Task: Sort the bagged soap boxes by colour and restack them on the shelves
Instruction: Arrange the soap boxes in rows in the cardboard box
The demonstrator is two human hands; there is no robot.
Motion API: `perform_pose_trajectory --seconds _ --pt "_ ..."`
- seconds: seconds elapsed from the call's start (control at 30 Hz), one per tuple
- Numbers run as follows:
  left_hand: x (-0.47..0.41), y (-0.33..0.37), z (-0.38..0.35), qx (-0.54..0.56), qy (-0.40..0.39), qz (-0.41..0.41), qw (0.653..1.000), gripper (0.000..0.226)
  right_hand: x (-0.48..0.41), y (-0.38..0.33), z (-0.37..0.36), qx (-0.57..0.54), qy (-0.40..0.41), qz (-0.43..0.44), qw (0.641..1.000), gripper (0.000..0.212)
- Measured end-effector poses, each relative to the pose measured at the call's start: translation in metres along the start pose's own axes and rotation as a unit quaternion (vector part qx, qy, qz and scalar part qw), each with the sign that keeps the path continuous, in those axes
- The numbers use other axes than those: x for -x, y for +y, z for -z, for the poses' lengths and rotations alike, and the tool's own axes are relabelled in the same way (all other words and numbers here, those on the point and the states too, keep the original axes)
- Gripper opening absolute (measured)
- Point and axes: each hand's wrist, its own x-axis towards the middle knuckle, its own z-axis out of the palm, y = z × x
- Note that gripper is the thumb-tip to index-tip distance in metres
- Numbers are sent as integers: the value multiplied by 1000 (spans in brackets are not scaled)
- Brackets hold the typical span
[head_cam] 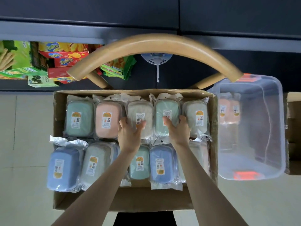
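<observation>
Along the far row of the cardboard box (101, 91), the left hand (129, 132) clasps a beige soap box (140, 110) and the right hand (178, 129) a green soap box (166, 106), both label-up, long axes running away from the person.

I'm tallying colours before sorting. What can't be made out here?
Head view:
- Near-row box under the left forearm: mostly hidden, colour unsure.
- Pink boxes inside the clear tub: blurred by its wall, count unclear.
- Labels on the cream box and green box: part-covered by left hand, right hand; print too small.
</observation>
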Motion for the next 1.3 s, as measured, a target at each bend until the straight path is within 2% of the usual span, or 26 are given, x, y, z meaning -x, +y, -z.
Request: perform_pose_trajectory --seconds 0.13,0.23,0.37,0.47,0.53,0.63,0.77,0.83,0.9,0.93,1.0,1.1,1.2,1.3 --pt "10 5 24 38 -28 -4 999 88 13 -9 18 -49 -7 1 999 66" --pt "21 9 42 80 -63 -8 995 76 26 -12 40 -142 -60 -18 988 56" --pt "45 30 56 119 -88 -16 989 62 51 -12 81 -192 -96 -9 977 30" --pt "72 60 60 118 -102 -56 986 63 71 -9 120 -242 -98 -3 965 26" --pt "97 79 58 123 -120 -88 981 63 87 -7 148 -275 -74 1 959 37" --pt "144 103 46 142 -139 -124 972 43 111 6 197 -319 -48 -3 947 57" --pt "214 130 13 150 -176 -168 958 24 138 42 271 -350 -17 22 936 50" --pt "251 141 -12 157 -183 -179 954 30 152 65 311 -340 3 40 939 44" --pt "289 153 -40 177 -184 -194 947 58 163 90 351 -335 21 62 940 35" --pt "309 159 -56 182 -183 -206 944 70 168 103 371 -333 30 71 940 35" --pt "347 172 -85 170 -185 -229 940 78 178 126 411 -335 45 92 937 43" --pt "390 191 -119 115 -164 -281 939 69 191 153 464 -338 73 110 932 60" --pt "427 223 -142 83 -140 -323 932 46 198 170 516 -324 123 125 930 61" --pt "451 269 -162 94 -157 -342 922 45 190 177 564 -321 168 134 923 60"
